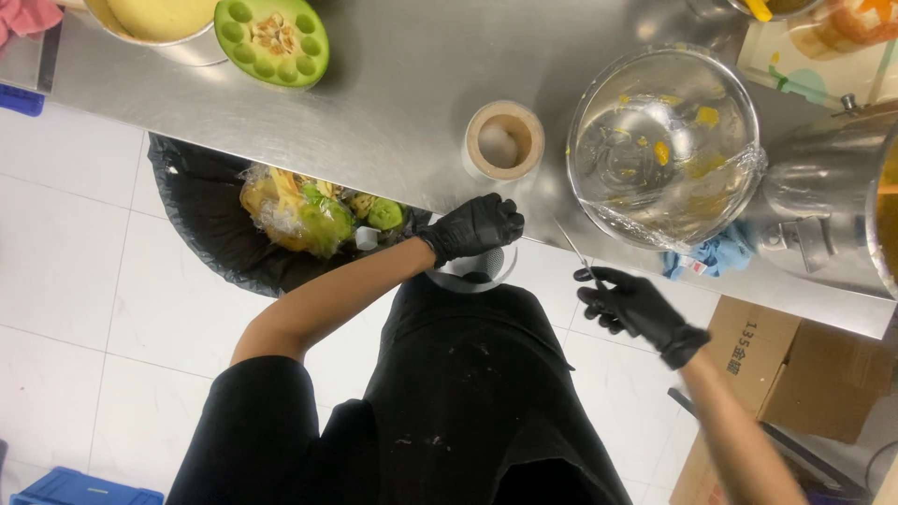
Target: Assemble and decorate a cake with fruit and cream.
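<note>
A person in black gloves stands at the near edge of a steel counter [393, 103], seen from above. The left hand [472, 226] is curled shut around a piece of clear plastic film [472, 271] hanging just below the counter edge. The right hand [636, 309] holds small scissors [578, 257], fingers through the handles, thin blades pointing up and left toward the film; whether the blades are parted is too fine to tell.

To cut well, it seems best to keep the film taut in the left hand and the blades clear of the gloved fingers, since the two hands sit near each other.

On the counter just beyond the left hand stands a roll of film on a cardboard core [505, 140]. To its right sits a large glass bowl [664, 140] covered in film, with yellow fruit bits inside and a blue cloth [711, 252] beneath its near side. A halved green melon [272, 37] lies far left.

Below the counter, left of the hands, a black-lined bin [206, 215] holds fruit scraps. A cardboard box [795, 365] crowds the floor on the right; the white tiles to the left leave open room.
</note>
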